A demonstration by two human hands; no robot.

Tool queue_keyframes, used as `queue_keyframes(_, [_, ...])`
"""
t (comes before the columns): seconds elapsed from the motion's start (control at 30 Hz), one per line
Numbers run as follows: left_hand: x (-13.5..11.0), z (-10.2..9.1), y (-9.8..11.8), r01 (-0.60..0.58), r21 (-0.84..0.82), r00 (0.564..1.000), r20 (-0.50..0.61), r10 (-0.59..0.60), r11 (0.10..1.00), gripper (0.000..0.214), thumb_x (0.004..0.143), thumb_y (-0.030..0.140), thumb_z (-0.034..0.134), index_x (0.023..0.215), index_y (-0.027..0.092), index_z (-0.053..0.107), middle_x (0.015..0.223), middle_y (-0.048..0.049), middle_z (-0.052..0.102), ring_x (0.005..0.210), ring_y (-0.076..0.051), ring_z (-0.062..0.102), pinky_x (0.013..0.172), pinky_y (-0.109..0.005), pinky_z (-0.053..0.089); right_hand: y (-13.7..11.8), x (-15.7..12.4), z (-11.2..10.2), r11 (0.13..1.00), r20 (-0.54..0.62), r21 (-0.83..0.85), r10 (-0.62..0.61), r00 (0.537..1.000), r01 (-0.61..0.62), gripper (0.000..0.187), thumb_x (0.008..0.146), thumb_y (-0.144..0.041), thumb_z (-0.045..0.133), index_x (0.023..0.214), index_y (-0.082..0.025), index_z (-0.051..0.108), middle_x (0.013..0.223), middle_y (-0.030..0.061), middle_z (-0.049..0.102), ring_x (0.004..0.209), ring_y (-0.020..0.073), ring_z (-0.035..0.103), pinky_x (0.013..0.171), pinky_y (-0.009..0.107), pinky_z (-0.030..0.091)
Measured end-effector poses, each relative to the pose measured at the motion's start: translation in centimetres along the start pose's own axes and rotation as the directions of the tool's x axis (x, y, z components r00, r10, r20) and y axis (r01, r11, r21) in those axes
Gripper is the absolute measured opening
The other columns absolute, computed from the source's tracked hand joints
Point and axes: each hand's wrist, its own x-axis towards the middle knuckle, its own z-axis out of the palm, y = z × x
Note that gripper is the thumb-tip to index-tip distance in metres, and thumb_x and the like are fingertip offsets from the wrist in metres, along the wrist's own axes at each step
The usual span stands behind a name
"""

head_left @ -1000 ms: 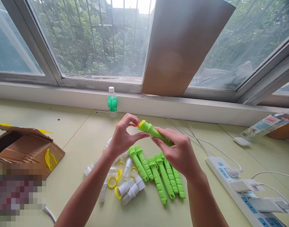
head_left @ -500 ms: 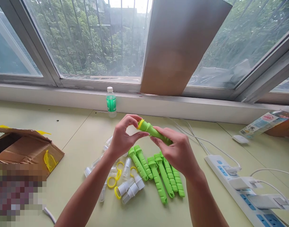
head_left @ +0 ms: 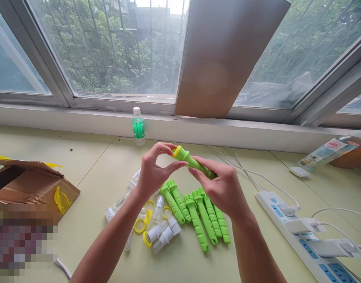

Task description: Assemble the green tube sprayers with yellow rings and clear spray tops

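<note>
My right hand (head_left: 218, 181) is wrapped round a green plastic tube (head_left: 196, 166) with a threaded end, held up and tilted above the table. At that end, the fingers of my left hand (head_left: 155, 169) are closed on a yellow ring (head_left: 177, 151) sitting round the tube's tip. My left thumb lies close under the tube. Below my hands several similar green tubes (head_left: 197, 226) lie side by side. Nearer my left forearm are loose yellow rings (head_left: 139, 225), clear ribbed plastic pieces (head_left: 158, 207) and white collared parts (head_left: 165, 237), partly hidden by the arm.
An open cardboard box (head_left: 35, 184) with yellow tape stands at the left. A bottle with a green label (head_left: 138, 127) is by the window sill. At the right lie a power strip (head_left: 275, 208) with plugs and cables, a white mouse-like object (head_left: 299, 172) and a tilted clear bottle (head_left: 330, 151).
Both hands keep nearly the same hold on the tube and ring. Only a very slight shift of the view and hands shows.
</note>
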Motion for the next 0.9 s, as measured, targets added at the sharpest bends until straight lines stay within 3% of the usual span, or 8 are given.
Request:
queue_keyframes(0.33, [0.2,-0.1,-0.2,0.009,-0.094,1.000,-0.008,-0.010,0.996,0.034,0.066,0.027,0.082,0.083,0.019,0.054,0.096,-0.0040,0.065,0.092,-0.016,0.065,0.091,-0.039,0.054,-0.5,0.1,0.4,1.000,0.029,0.025,0.003,1.000,-0.004,0.023,0.088,-0.025,0.059,0.106,-0.021,0.072,0.099,0.0042,0.073,0.088,0.0219,0.066,0.058,0.024,0.049])
queue_keyframes(0.63, [-0.1,0.8,-1.3,0.059,-0.182,0.997,-0.041,-0.067,0.982,0.037,0.067,0.036,0.081,0.077,0.019,0.050,0.098,-0.0055,0.067,0.093,-0.018,0.067,0.089,-0.042,0.056,-1.0,0.2,0.0,0.999,0.079,-0.045,0.018,0.997,-0.014,0.025,0.090,-0.030,0.054,0.103,-0.020,0.073,0.072,0.0027,0.068,0.070,0.0202,0.064,0.056,0.026,0.046])
queue_keyframes(0.9, [-0.3,0.9,-1.1,0.043,-0.102,0.997,-0.057,-0.049,0.994,0.034,0.069,0.035,0.080,0.081,0.019,0.052,0.097,-0.0047,0.069,0.090,-0.017,0.068,0.085,-0.041,0.057,0.0,0.2,0.4,0.998,0.077,-0.051,0.051,0.996,-0.048,0.024,0.089,-0.035,0.055,0.095,-0.019,0.073,0.071,0.0016,0.066,0.063,0.0166,0.058,0.052,0.024,0.041])
